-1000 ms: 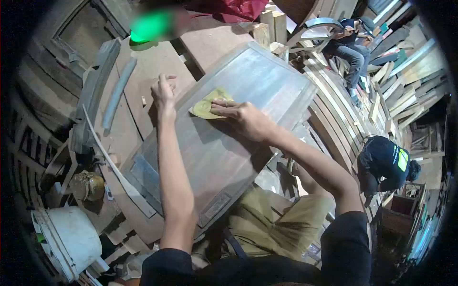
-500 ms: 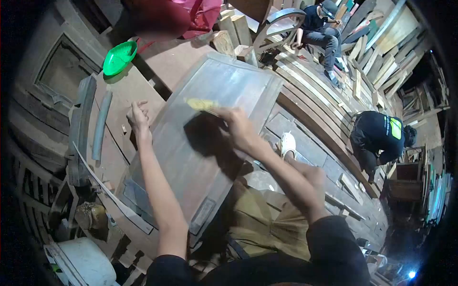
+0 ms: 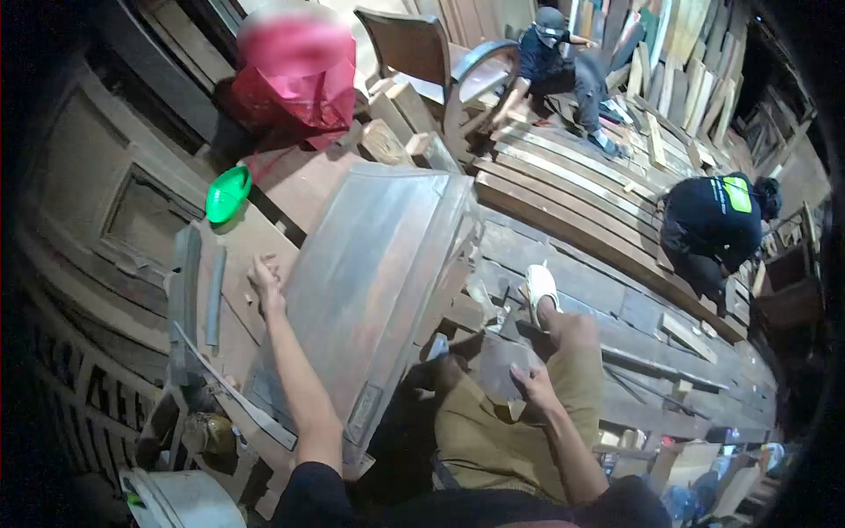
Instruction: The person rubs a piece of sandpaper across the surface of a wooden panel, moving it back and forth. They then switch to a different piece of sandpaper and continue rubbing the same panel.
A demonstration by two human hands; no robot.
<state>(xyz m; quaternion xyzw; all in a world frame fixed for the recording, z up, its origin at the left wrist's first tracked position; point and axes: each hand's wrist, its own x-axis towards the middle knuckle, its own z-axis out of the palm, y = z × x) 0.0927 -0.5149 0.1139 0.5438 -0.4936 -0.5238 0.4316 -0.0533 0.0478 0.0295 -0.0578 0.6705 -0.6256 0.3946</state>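
Note:
My right hand (image 3: 535, 388) pinches a thin greyish sheet (image 3: 505, 363) with a pale yellow edge, low above my right thigh and away from the panel. A smooth wooden panel (image 3: 365, 251) with a raised frame lies tilted on the bench at my left. Beside its left edge is my left hand (image 3: 266, 283), empty, with fingers loosely bent and partly apart. A green leaf-shaped dish (image 3: 229, 194) sits beyond that hand. The grey tube (image 3: 215, 295) lies left of it.
A red bag (image 3: 304, 92) stands behind the bench, near a wooden chair (image 3: 414, 51). Long boards (image 3: 572, 207) cover the floor. One person (image 3: 563, 70) sits at the back; another person (image 3: 713, 224) bends down at the right. A white bucket (image 3: 189, 500) is at the lower left.
My right hand has moved off the panel, down and to the right, still with the sheet. My left hand stays beside the panel. The view has shifted.

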